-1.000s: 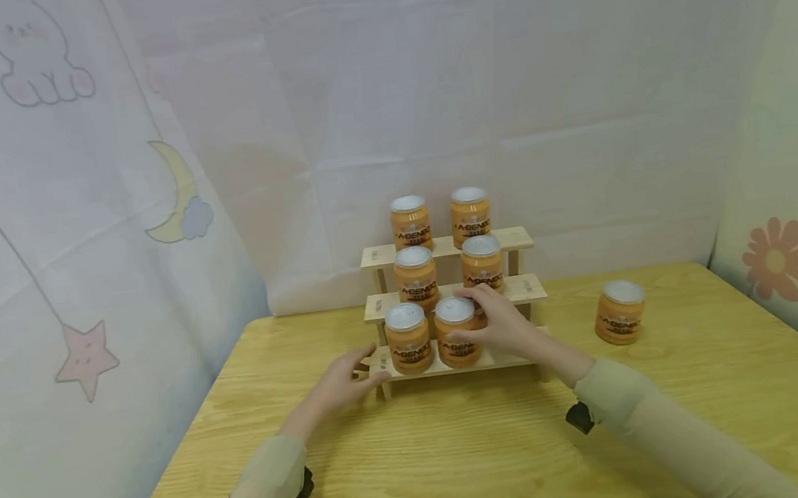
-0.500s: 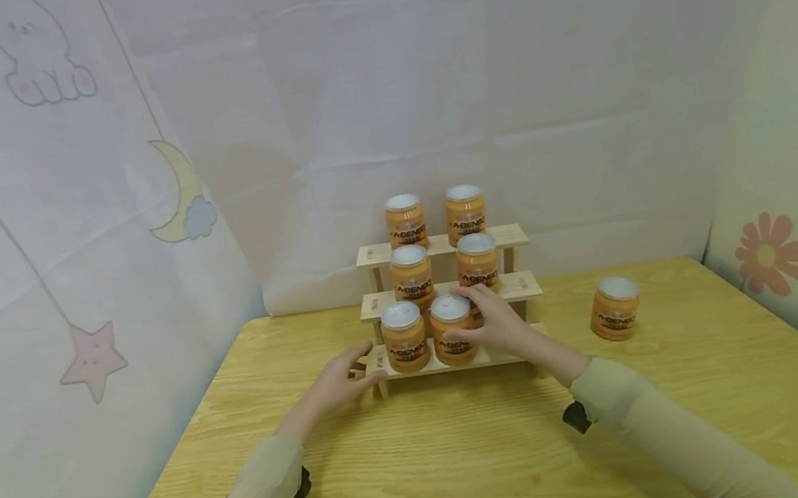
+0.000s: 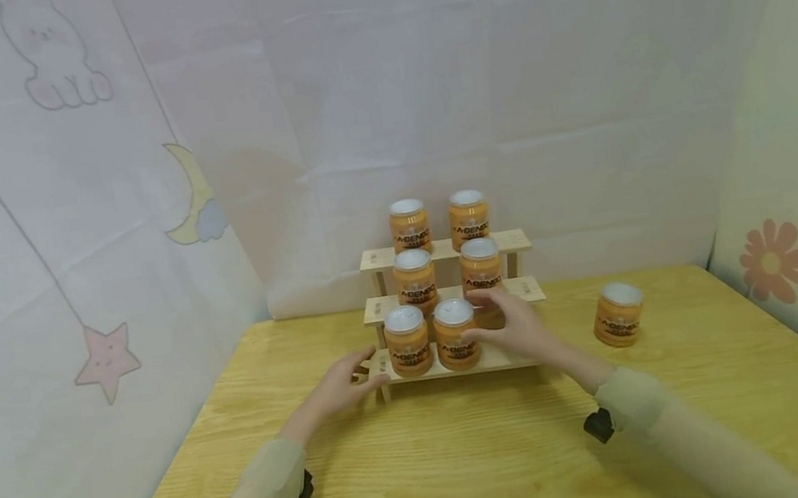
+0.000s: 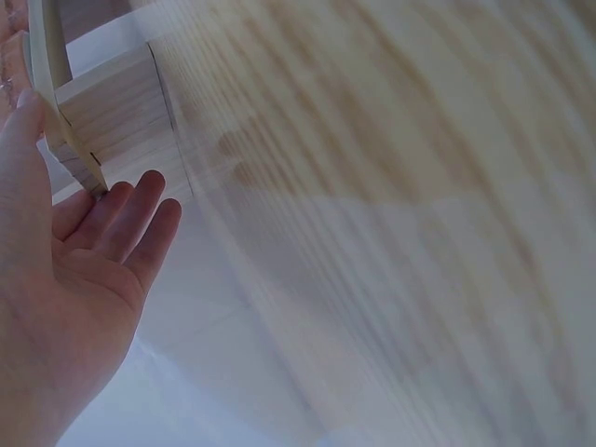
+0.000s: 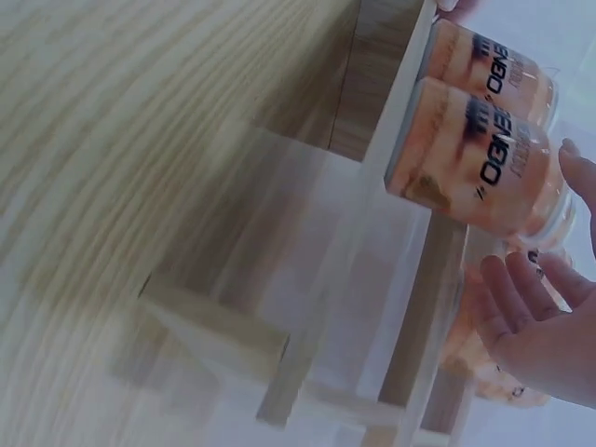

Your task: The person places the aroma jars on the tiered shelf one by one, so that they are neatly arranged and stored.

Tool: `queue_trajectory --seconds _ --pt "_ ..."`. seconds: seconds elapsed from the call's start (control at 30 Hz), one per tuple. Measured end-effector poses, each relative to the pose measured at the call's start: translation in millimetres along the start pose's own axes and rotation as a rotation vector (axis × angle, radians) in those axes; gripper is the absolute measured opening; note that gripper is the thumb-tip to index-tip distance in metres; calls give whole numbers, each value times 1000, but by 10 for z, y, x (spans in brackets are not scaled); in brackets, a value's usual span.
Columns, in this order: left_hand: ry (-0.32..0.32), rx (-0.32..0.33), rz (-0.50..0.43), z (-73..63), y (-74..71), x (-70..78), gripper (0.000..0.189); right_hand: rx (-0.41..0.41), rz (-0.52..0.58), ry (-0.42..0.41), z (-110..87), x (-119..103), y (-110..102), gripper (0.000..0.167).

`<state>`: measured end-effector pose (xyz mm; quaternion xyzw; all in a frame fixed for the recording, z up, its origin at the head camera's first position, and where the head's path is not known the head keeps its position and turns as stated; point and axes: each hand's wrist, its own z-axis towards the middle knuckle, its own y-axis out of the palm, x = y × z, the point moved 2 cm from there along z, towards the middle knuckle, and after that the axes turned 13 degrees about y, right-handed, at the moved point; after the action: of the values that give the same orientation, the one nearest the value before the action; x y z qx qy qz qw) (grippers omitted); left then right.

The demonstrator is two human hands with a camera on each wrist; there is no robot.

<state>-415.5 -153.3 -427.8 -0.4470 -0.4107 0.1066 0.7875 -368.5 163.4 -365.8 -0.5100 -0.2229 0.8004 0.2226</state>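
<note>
A three-step wooden display rack [image 3: 504, 358] stands on the table, with two orange jars with silver lids on each step. My left hand [image 3: 339, 385] holds the left end of the bottom step; in the left wrist view the thumb [image 4: 31, 116] lies on one side of the board and fingers are at the other. Beside the front right jar [image 3: 459, 346] is my right hand [image 3: 519, 332], its thumb and fingers spread. In the right wrist view that jar [image 5: 484, 158] sits on the step, with a gap between it and the fingers [image 5: 512, 289]. The front left jar [image 3: 409, 353] stands next to it.
One more orange jar [image 3: 618, 317] stands on the table right of the rack. The wooden table [image 3: 428, 472] reaches toward me. Behind is a pale cloth backdrop [image 3: 575, 91]; printed cloths hang at both sides.
My right hand has let go of the front right jar and drawn slightly to the right. The jar stays on the bottom step. My left hand keeps its place at the rack's end.
</note>
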Motion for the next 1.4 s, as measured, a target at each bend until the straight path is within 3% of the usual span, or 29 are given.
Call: queue_trajectory --seconds 0.2,0.33,0.5,0.73,1.4 --pt "-12 4 -1 -1 -17 32 75 -16 26 22 -58 69 -287 57" --pt "-18 0 6 9 -18 35 75 -52 46 95 -110 136 -510 55" --pt "-18 -5 10 17 -7 23 76 -60 -8 185 -193 272 -796 60" --pt "-20 -5 -7 23 -22 31 75 16 -120 122 -280 418 -1101 51" --pt "-1 -13 -4 9 -11 25 75 -8 -177 364 -430 1076 -1556 70"
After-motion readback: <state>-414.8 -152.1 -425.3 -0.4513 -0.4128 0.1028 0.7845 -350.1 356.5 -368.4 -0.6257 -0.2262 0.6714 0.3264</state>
